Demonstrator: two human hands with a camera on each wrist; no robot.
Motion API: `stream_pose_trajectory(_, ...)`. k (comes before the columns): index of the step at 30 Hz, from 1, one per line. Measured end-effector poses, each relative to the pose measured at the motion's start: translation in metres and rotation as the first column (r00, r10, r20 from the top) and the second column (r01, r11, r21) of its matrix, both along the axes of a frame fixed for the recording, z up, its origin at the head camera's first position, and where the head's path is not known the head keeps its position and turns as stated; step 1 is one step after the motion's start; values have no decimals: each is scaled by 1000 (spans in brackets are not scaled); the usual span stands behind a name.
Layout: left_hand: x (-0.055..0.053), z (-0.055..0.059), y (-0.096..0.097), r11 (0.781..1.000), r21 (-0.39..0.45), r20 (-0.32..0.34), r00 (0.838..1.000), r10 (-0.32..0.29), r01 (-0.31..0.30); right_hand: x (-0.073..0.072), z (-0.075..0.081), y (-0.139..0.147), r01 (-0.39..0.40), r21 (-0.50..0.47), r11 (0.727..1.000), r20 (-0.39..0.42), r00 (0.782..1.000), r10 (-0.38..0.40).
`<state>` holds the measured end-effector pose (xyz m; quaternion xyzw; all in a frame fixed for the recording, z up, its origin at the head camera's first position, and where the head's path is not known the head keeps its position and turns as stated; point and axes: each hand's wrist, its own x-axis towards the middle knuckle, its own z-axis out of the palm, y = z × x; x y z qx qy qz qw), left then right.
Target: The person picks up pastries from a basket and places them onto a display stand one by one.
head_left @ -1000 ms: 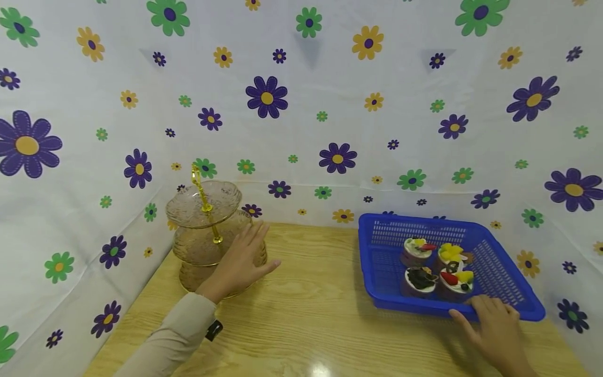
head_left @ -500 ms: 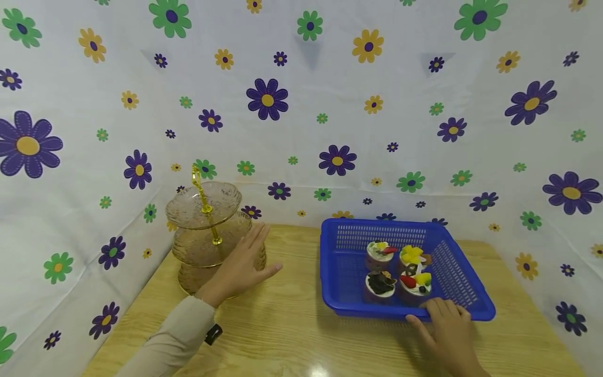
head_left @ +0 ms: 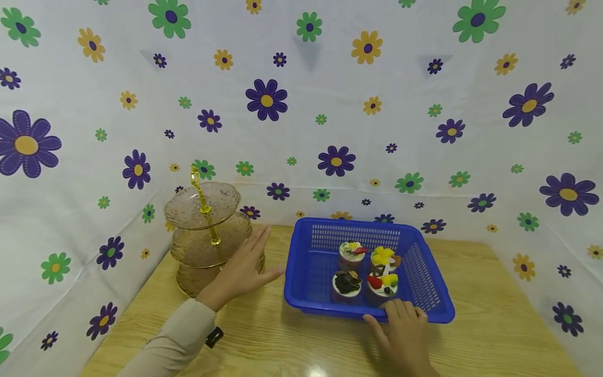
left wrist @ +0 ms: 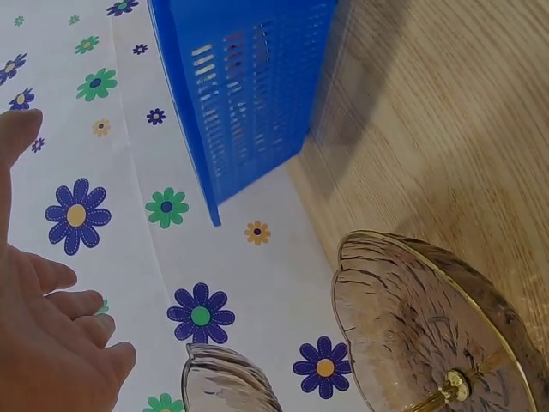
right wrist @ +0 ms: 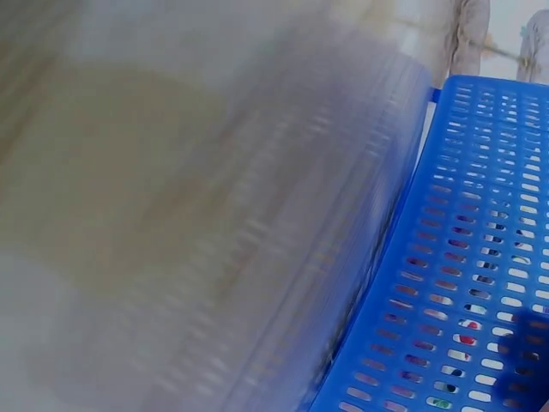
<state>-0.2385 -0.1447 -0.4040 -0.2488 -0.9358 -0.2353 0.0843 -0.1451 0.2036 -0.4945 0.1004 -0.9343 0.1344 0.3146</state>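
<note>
My right hand [head_left: 404,331] grips the near rim of a blue plastic basket [head_left: 311,277], fingers over the edge and thumb on the outside. Inside the basket sit several small cakes in cups: one with dark topping [head_left: 347,283], one with strawberry and yellow fruit [head_left: 382,285], and two behind them. My left hand [head_left: 239,275] is held out with straight fingers, holding nothing, in front of a three-tier stand [head_left: 186,209] with gold edges and a gold handle. In the left wrist view the basket's slotted side [left wrist: 257,94] appears beyond the stand's tiers [left wrist: 403,318].
The wooden table [head_left: 480,293] reaches back to a white cloth [head_left: 301,131] printed with flowers, which also covers both sides. The basket's left edge now lies close to my left thumb. A black device [head_left: 214,336] shows at my left wrist.
My right hand has drawn the basket with its cakes leftward across the table, from the right side toward the middle. The left hand and the stand have stayed in place.
</note>
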Motion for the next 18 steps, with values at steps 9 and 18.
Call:
stream_pose_trajectory(9,2,-1,0,1000,-5,3,1000,5,-5,2,1,-26,-4,-8,1000,44,999,4)
stream_pose_trajectory(18,2,-2,-3,1000,-8,-5,1000,14,-14,-1,1,-39,-21,-6,1000,10,1000,21)
